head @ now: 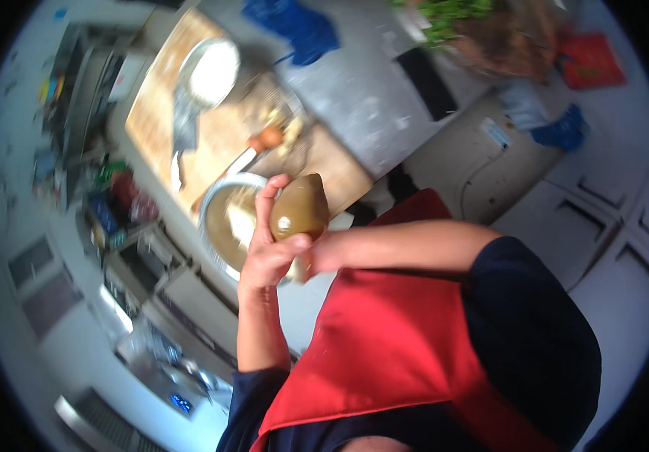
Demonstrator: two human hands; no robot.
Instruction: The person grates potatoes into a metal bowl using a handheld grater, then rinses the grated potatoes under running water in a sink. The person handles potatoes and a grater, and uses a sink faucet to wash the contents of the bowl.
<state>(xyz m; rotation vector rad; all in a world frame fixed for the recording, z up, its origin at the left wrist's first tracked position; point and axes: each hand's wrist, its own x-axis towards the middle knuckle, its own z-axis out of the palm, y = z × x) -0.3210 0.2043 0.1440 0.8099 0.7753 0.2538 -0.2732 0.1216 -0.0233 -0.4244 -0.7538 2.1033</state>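
Observation:
My left hand [268, 254] grips a smooth olive-brown rounded thing [301, 209], apparently a root vegetable, with its pointed end upward. The thumb lies across its lower side. Right beside it is my right hand [327, 254], blurred and partly hidden behind the left thumb. A pale piece [300, 268] shows just under both hands; what it belongs to is unclear. Beneath and to the left of the hands stands a metal bowl [211, 237], with pale pieces [241, 220] inside.
On the wooden board [152, 104] are a bowl of white contents [214, 73], a cleaver [184, 127], a knife [240, 162], orange pieces [268, 137] and pale pieces [290, 134]. The metal table [353, 107] bears a blue plastic bag [299, 28], a black flat object [426, 83] and leafy greens [454, 17].

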